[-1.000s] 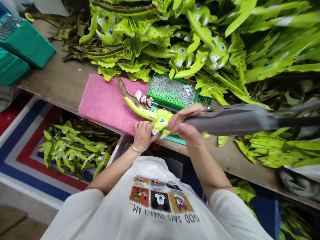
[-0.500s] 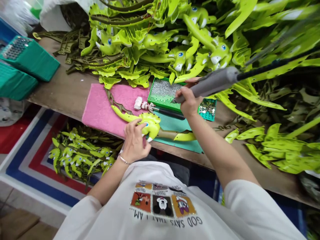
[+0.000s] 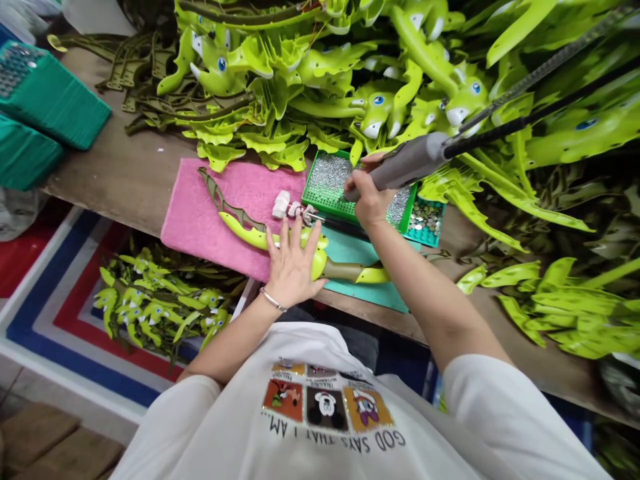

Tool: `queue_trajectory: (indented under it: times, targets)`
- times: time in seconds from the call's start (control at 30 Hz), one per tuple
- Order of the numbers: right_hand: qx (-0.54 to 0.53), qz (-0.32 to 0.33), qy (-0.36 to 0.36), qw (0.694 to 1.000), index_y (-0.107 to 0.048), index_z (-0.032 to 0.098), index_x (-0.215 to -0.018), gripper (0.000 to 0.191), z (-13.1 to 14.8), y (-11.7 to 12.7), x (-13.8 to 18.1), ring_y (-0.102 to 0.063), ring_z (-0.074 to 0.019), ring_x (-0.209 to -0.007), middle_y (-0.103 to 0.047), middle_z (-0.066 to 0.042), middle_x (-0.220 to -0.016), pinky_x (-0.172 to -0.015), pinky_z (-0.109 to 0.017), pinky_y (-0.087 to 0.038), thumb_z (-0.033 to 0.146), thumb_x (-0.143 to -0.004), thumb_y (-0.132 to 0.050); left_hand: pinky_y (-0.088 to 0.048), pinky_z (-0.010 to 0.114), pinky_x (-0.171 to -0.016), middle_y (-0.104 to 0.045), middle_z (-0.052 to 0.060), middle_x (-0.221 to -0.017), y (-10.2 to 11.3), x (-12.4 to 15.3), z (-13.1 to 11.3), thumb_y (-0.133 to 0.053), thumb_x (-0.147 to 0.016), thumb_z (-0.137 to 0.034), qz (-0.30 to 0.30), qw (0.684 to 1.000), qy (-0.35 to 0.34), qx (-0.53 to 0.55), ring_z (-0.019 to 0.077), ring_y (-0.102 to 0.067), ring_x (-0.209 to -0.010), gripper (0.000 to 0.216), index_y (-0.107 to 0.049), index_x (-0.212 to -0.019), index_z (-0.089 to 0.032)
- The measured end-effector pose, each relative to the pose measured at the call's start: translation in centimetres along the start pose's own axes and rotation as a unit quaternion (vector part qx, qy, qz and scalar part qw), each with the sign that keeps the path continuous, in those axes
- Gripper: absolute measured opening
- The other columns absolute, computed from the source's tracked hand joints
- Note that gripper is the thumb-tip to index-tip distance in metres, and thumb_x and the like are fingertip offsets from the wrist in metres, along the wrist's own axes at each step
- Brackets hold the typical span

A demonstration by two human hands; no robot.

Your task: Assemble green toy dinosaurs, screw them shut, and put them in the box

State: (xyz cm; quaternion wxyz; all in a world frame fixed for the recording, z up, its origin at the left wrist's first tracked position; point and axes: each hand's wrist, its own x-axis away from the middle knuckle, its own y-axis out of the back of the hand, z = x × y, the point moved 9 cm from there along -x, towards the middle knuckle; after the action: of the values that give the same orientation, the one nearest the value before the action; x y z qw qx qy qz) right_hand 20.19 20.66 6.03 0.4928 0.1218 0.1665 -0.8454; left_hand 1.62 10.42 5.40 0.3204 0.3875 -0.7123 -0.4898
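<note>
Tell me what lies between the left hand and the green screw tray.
Between left hand and tray, head view: a dark-handled tool and a small white part.

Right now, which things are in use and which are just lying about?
In use: left hand flat on the green dinosaur toy; right hand gripping the grey power screwdriver, tip at the screw tray.
Lying about: pile of green toys, teal boxes, black hand tool, small tray of parts, toys under the bench.
</note>
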Motion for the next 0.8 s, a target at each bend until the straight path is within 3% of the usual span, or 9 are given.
queue_trajectory:
  times: [0.2,0.57,0.67,0.8]
  targets:
    - [0.004,0.007,-0.008,1.0,-0.051,0.026,-0.083,0.047,-0.2,-0.2,0.0,-0.051,-0.0105,-0.04,-0.047,0.01,-0.05,-0.046,-0.027,-0.046,0.063,-0.067,-0.074,-0.008,0.071,-0.12,-0.027,0.018,-0.165,0.3,0.0,-0.2,-0.083,-0.067,-0.049,0.015,1.0,0.012,-0.014,0.0475,-0.027,-0.149,0.103,-0.037,-0.157,-0.029]
    - [0.013,0.014,-0.013,1.0,-0.049,0.025,-0.08,0.042,-0.5,-1.0,-0.2,-0.049,-0.0101,-0.038,-0.046,0.011,-0.049,-0.042,-0.026,-0.042,0.056,-0.067,-0.075,-0.012,0.069,-0.119,-0.036,0.018,-0.159,0.5,-0.2,-0.3,-0.083,-0.067,-0.046,-0.002,1.0,0.006,-0.023,0.0452,-0.036,-0.143,0.098,-0.041,-0.154,-0.03]
    - [-0.016,0.003,0.016,1.0,-0.052,0.026,-0.084,0.04,1.6,-0.5,-0.1,-0.048,-0.0099,-0.037,-0.047,0.011,-0.05,-0.041,-0.026,-0.041,0.054,-0.068,-0.076,-0.013,0.069,-0.119,-0.035,0.018,-0.16,0.6,-0.7,0.2,-0.084,-0.066,-0.045,-0.001,1.0,0.011,-0.021,0.0456,-0.034,-0.144,0.1,-0.041,-0.155,-0.03]
    - [-0.091,0.009,0.042,0.995,-0.057,0.027,-0.088,0.027,6.5,0.1,2.0,-0.05,-0.0102,-0.039,-0.051,0.01,-0.053,-0.043,-0.026,-0.043,0.042,-0.075,-0.075,-0.011,0.069,-0.119,-0.032,0.017,-0.162,0.4,-1.0,0.5,-0.085,-0.064,-0.045,0.007,1.0,0.016,-0.017,0.0461,-0.032,-0.144,0.105,-0.037,-0.156,-0.031]
